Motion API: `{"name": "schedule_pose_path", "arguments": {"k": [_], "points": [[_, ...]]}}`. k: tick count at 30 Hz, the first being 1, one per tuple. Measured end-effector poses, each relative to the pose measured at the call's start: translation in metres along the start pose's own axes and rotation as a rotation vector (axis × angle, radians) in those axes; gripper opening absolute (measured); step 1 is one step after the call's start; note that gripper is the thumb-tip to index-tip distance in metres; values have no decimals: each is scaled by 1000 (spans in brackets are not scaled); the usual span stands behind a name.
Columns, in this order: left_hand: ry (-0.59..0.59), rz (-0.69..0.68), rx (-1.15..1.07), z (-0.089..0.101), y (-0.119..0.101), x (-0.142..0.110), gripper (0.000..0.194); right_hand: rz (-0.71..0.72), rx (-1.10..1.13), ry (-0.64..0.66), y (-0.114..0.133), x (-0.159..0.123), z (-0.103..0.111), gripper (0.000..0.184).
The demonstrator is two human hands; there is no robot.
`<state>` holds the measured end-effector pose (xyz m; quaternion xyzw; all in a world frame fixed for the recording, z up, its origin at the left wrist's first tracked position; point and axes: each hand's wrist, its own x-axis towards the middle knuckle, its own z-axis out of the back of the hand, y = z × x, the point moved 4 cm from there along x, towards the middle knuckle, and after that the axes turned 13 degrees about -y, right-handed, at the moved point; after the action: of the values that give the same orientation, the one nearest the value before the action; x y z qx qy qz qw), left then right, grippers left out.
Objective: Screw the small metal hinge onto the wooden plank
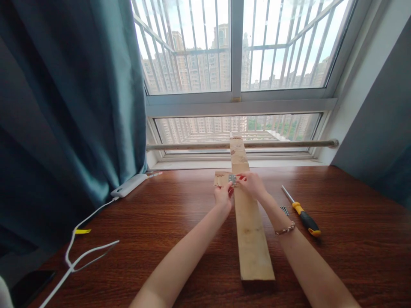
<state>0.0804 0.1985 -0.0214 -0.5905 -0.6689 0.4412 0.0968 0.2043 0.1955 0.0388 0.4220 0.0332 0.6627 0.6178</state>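
A small metal hinge (232, 179) lies across the joint between a short wooden block (221, 179) and a long wooden plank (252, 239). My left hand (224, 196) pinches the hinge's lower edge with closed fingers. From the right, my right hand (252, 183) reaches over the plank, its fingertips closed on the hinge's other side. The plank runs away from me toward the window, and the short block sits against its left side. Several screws (284, 210) lie right of the plank, partly behind my right forearm. Beside them rests a yellow and black screwdriver (302, 214).
A white power strip (130, 185) with a white cable (72, 239) lies on the left of the brown table (180, 222). A dark phone-like object (32, 287) is at the lower left. A blue curtain (105, 98) hangs left. A horizontal rail (192, 146) crosses before the window.
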Motion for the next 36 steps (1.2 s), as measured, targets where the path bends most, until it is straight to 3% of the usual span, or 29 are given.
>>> {"name": "schedule_pose_path", "arguments": {"k": [15, 25, 33, 36], "points": [[-4, 45, -23, 6, 4, -6, 21, 51, -84, 92, 1, -3, -3, 39], [13, 13, -31, 7, 7, 2, 21, 16, -79, 74, 1, -3, -2, 30], [1, 56, -12, 6, 5, -3, 20, 55, -83, 64, -1, -5, -7, 31], [11, 48, -7, 6, 5, -3, 19, 62, -19, 67, 3, -2, 1, 37]]}}
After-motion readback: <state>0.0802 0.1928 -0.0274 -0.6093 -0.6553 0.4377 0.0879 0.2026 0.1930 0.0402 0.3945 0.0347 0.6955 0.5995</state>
